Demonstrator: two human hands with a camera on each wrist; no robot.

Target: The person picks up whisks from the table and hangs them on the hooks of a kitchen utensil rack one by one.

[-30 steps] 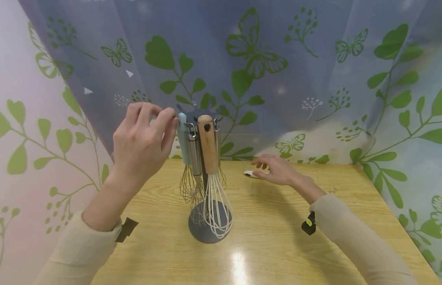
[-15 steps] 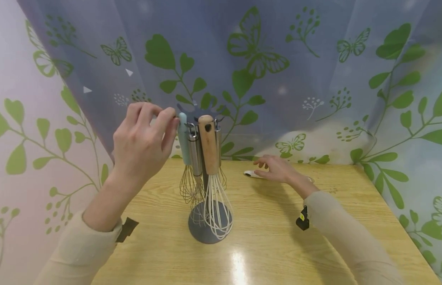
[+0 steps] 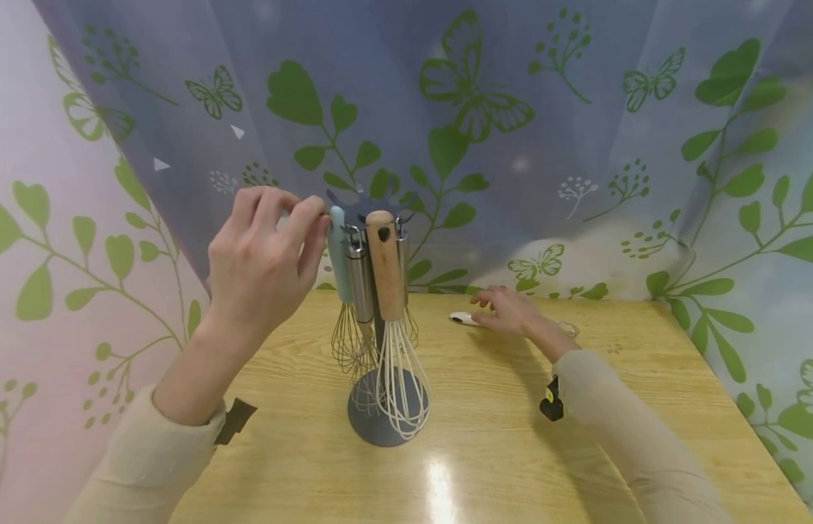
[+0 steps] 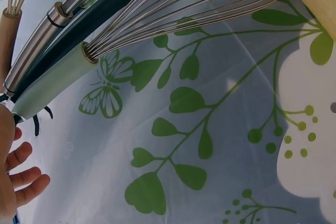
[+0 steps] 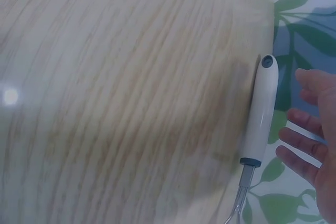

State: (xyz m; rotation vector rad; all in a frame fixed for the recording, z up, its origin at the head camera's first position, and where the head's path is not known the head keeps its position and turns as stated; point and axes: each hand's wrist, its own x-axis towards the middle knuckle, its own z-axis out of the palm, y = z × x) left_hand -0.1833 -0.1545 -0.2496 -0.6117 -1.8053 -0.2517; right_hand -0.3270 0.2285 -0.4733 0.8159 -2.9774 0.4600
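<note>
In the head view, my left hand (image 3: 258, 247) pinches the top end of a whisk with a pale blue handle (image 3: 339, 255), which hangs on a dark grey stand (image 3: 362, 415). The left wrist view shows that pale handle (image 4: 55, 85) slanting from the left hand (image 4: 8, 166), whose other fingers are loosely bent; thumb and index contact is mostly out of sight there. My right hand (image 3: 511, 313) hovers relaxed over a white-handled whisk (image 3: 461, 318) lying near the table's back edge. In the right wrist view, a gap shows between the fingers (image 5: 299, 142) and the white handle (image 5: 262, 111).
Also hanging on the stand are a wooden-handled whisk (image 3: 384, 269) in front and a steel-handled whisk (image 3: 360, 284), with another metal handle (image 3: 402, 255) partly hidden. Behind the wooden table (image 3: 498, 451) hangs a leaf-and-butterfly patterned curtain (image 3: 511, 167).
My right forearm has swung left and the fingertips have shifted slightly right, uncovering the wire end of the white-handled whisk. The left hand and the stand hold nearly still.
</note>
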